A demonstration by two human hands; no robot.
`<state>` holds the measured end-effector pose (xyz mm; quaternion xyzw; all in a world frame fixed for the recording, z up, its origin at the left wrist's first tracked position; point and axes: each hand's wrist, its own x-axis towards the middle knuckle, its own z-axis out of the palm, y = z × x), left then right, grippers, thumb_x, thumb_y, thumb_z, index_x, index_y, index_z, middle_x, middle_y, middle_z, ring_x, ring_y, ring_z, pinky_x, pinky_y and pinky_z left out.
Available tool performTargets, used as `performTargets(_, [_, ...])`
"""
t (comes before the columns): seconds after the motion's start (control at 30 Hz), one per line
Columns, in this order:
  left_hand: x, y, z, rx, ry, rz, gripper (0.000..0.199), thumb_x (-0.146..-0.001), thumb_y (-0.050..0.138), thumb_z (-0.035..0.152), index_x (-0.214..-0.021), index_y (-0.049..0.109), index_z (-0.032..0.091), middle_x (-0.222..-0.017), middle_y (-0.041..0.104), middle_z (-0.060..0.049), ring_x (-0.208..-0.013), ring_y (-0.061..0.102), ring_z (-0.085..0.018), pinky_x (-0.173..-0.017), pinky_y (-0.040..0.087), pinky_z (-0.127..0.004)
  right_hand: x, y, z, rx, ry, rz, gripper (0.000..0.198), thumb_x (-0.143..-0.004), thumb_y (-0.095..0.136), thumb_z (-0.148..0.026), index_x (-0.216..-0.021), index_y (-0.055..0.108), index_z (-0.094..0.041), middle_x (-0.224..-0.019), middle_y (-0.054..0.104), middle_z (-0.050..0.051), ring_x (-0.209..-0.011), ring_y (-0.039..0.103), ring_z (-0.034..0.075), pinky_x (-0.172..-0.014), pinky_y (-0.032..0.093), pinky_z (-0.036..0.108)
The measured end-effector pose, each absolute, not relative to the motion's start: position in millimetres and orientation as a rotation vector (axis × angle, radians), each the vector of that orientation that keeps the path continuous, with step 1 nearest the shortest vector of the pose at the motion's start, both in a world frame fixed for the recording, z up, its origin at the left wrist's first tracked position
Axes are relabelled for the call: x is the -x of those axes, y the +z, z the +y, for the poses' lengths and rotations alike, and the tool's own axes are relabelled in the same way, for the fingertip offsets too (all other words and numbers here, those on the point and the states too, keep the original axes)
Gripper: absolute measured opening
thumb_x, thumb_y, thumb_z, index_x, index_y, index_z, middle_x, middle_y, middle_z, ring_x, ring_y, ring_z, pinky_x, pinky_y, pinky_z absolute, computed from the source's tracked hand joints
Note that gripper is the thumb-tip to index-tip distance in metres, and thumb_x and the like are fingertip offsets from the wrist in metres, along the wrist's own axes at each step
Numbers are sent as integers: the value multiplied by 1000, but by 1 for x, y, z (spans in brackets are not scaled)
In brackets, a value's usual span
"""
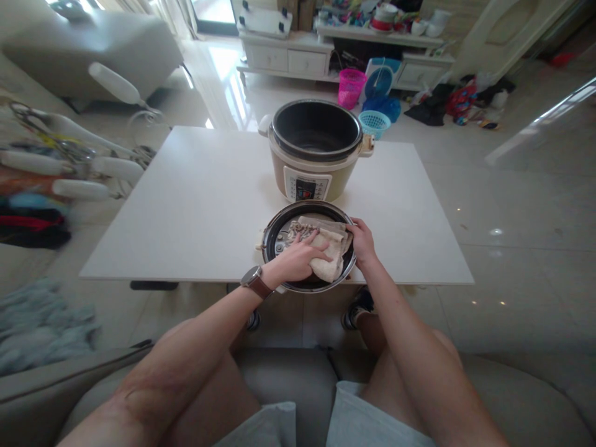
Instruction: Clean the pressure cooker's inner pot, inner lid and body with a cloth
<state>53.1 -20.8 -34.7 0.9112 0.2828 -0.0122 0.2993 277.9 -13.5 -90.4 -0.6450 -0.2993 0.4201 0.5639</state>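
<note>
Pressing hand: left hand (300,259), fingers spread on the cloth (330,253), which extends rightward beneath them.
Rim hand: right hand (362,242), pinching the lid's right rim; whether it also catches the cloth's edge cannot be told.
Cloth axis: bunched, none clear.
Lid (321,285): inner side up at the table (200,205)'s near edge, cloth inside.
Cooker (344,180): beyond the lid, black inner pot (316,129) seated within.

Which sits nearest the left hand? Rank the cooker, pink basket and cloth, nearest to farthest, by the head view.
1. Cloth: in the lid, under the left hand.
2. Cooker: on the table, beyond the lid.
3. Pink basket: on the floor, beyond the table.
</note>
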Motion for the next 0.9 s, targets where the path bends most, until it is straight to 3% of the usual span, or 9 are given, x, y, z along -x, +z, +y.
performTargets(0.13, [-40,-30,-17,-2351,-64,688,78,-73,46,-3,-136,74,32,-164,53,1,-168,13,-32,-132,8,-70,-280,-92,-14,1517,978,-727,36,-62,70,-46,-91,73,-25,-86,73,-2,-88,63,22,-86,48,36])
performTargets(0.2, [-30,-27,-13,-2266,-15,718,75,-70,46,-2,-131,77,29,-156,62,-2,-162,33,-31,-133,21,-61,-279,-90,-14,1517,986,-719,36,-63,70,-47,-91,72,-25,-88,74,-2,-90,63,23,-86,49,37])
performTargets(0.27, [-19,-24,-9,-2126,125,755,66,-70,48,1,-124,80,23,-139,75,-6,-140,62,-30,-123,44,-49,-278,-88,-14,1511,1000,-698,37,-62,71,-47,-92,72,-25,-87,74,-2,-90,64,23,-86,50,37])
performTargets(0.37, [-4,-22,-1,-1903,502,784,52,-76,51,8,-119,80,16,-117,82,-7,-109,77,-26,-102,60,-39,-277,-84,-15,1511,1021,-665,38,-60,73,-44,-92,73,-25,-83,74,-2,-87,64,23,-84,51,37])
performTargets(0.43, [1,-21,2,-1846,790,811,50,-80,55,13,-124,77,15,-124,80,-9,-116,75,-28,-106,58,-42,-276,-82,-15,1525,1016,-670,37,-60,73,-43,-92,74,-25,-83,75,-2,-87,65,23,-84,51,36])
performTargets(0.53, [3,-21,3,-1994,1005,838,53,-83,62,15,-135,73,18,-147,69,-12,-141,62,-30,-123,46,-48,-277,-79,-16,1535,1008,-680,36,-61,74,-43,-92,74,-25,-86,76,-2,-90,65,23,-85,51,36])
performTargets(0.67, [-6,-26,-3,-2369,530,932,68,-82,53,4,-146,66,24,-163,55,-8,-160,39,-29,-134,28,-55,-277,-81,-16,1544,1002,-700,39,-61,74,-47,-93,73,-25,-83,75,-1,-88,65,24,-83,50,37])
performTargets(0.77, [-18,-34,-12,-2464,118,1002,77,-78,50,-1,-149,64,27,-170,46,-7,-164,28,-35,-133,22,-65,-278,-83,-15,1557,976,-721,41,-61,74,-50,-93,72,-25,-82,74,-1,-87,64,23,-83,49,38])
performTargets(0.9, [-34,-39,-32,-2430,35,1144,78,-81,49,1,-154,58,27,-172,41,-11,-163,26,-43,-126,34,-70,-278,-83,-15,1554,984,-730,43,-62,74,-51,-95,72,-24,-86,74,-1,-89,64,23,-85,49,38])
